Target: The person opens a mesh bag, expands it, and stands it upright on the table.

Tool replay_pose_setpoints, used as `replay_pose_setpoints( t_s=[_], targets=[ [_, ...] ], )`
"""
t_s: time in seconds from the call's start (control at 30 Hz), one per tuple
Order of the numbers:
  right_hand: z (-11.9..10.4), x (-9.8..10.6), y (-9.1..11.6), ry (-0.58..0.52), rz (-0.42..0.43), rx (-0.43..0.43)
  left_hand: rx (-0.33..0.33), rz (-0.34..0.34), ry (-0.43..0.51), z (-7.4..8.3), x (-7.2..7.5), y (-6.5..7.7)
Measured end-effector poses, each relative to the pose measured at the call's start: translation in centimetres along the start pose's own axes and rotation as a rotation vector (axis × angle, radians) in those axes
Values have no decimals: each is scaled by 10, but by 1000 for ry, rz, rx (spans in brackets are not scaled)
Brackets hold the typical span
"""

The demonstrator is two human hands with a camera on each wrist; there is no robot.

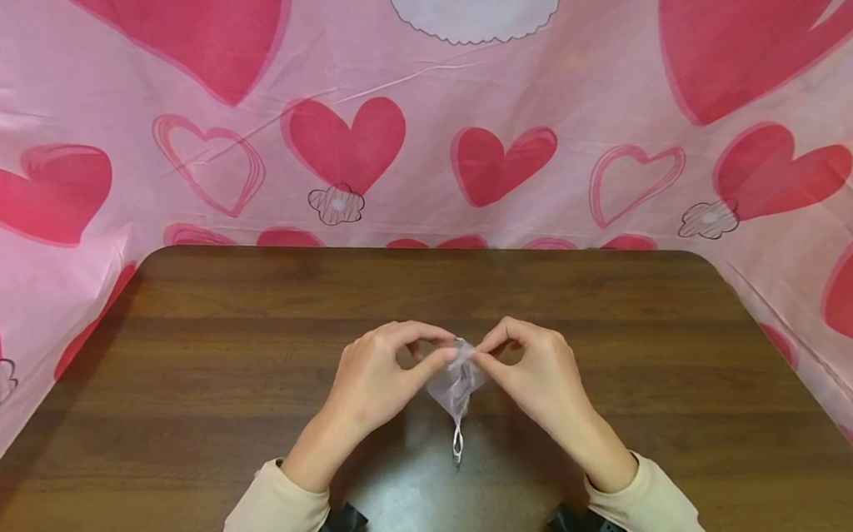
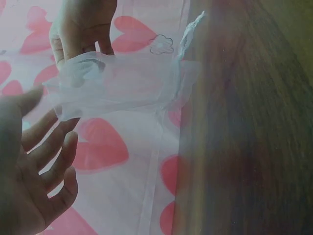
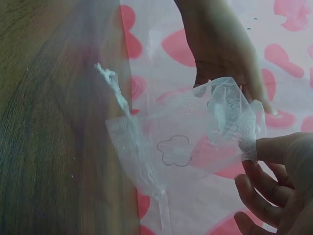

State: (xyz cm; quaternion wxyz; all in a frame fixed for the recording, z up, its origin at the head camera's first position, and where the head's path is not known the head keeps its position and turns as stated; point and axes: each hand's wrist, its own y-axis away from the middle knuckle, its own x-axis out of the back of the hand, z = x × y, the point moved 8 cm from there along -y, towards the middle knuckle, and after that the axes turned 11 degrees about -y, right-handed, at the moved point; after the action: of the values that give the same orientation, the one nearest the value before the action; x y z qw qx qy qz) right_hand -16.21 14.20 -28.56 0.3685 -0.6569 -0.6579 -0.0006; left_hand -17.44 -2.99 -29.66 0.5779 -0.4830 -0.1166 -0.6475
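Both hands hold a small sheer white drawstring pouch (image 1: 453, 389) above the table. My left hand (image 1: 371, 379) pinches one corner of its far end between thumb and fingers. The opposite corner is pinched by my right hand (image 1: 546, 373). A twisted white drawstring (image 1: 458, 443) dangles from the pouch's near end, where the mesh is gathered. In the right wrist view, a paler patch (image 3: 222, 115) shows through the mesh close to the fingers; whether it is folded cloth or something inside I cannot tell.
A dark brown wooden table (image 1: 250, 313) lies beneath the hands. Behind and beside it hangs a pink cloth (image 1: 419, 166) printed with hearts. Black wrist devices (image 1: 342, 526) sit at both sleeve cuffs.
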Motion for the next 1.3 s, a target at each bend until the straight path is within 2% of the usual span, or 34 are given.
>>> replay_pose_setpoints(
  t_s=[0.13,0.3,0.5,0.83,1.07,1.3],
  targets=[
    [-1,-3,1,-8,-19,11,-25,-17,13,3,-1,1],
    [-6,-7,1,-69,-49,88,-38,-13,-11,2,-2,0],
    [-8,-9,2,-113,-60,127,-13,2,-58,-1,0,0],
    [-8,-10,2,-106,-70,105,55,48,-95,-6,3,0],
    [-5,-13,3,-24,-113,60,73,63,-72,-7,4,0],
    [-4,-15,3,40,-115,77,56,79,-68,-7,5,0]
  ],
)
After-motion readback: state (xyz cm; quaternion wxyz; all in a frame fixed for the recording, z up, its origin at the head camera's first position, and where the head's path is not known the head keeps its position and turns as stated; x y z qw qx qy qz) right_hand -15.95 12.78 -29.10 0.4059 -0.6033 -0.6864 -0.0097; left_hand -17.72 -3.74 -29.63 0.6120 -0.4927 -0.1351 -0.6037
